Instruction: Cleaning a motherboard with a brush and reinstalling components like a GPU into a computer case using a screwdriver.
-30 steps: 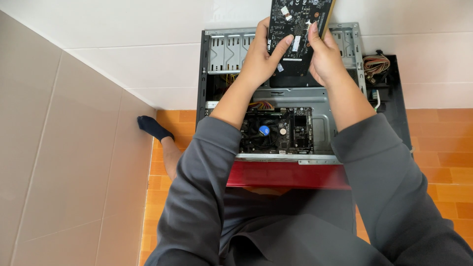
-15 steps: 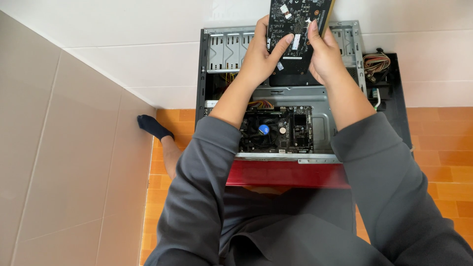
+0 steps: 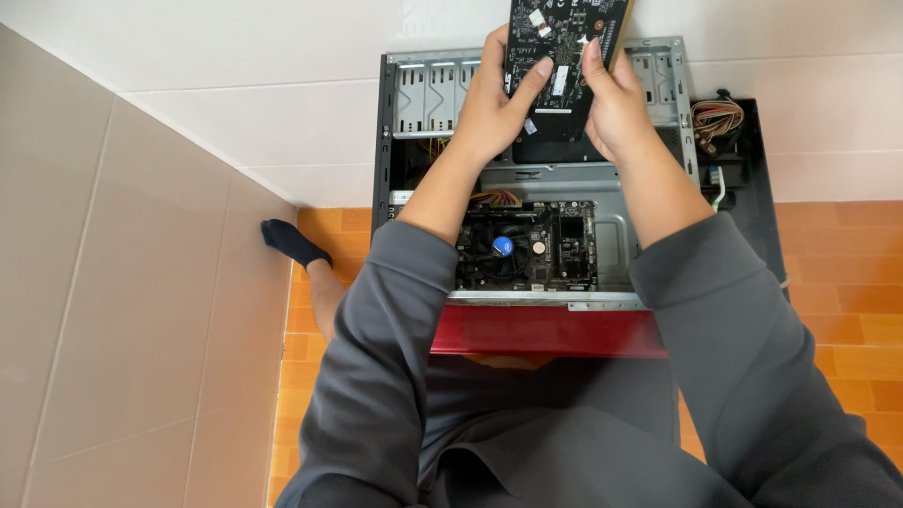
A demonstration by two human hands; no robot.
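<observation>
Both hands grip one black circuit card (image 3: 562, 52), held above the far half of the open computer case (image 3: 414, 122), which lies on its side on the floor. The left hand (image 3: 491, 103) is closed on the card's left edge, thumb laid across its face, fingers wrapped behind and out of sight. The right hand (image 3: 613, 103) is closed on the card's right edge, thumb pressed to the face near the middle. The card's upper part runs out of the picture, so its full length cannot be told. Relative to the case: the motherboard (image 3: 527, 246) with its round blue-capped cooler sits in the near half, below the hands and apart from the card; a bare metal floor panel lies between motherboard and card. The perforated drive cage (image 3: 428, 99) stands at the far left corner, just beside the left hand. A bundle of coloured cables (image 3: 717, 120) hangs over the far right wall, near the right hand. The red front panel (image 3: 546, 329) bounds the near edge, against the person's lap. Orange floor tiles (image 3: 837, 254) lie to the right of the case; a dark-socked foot (image 3: 292, 243) rests to its left.
</observation>
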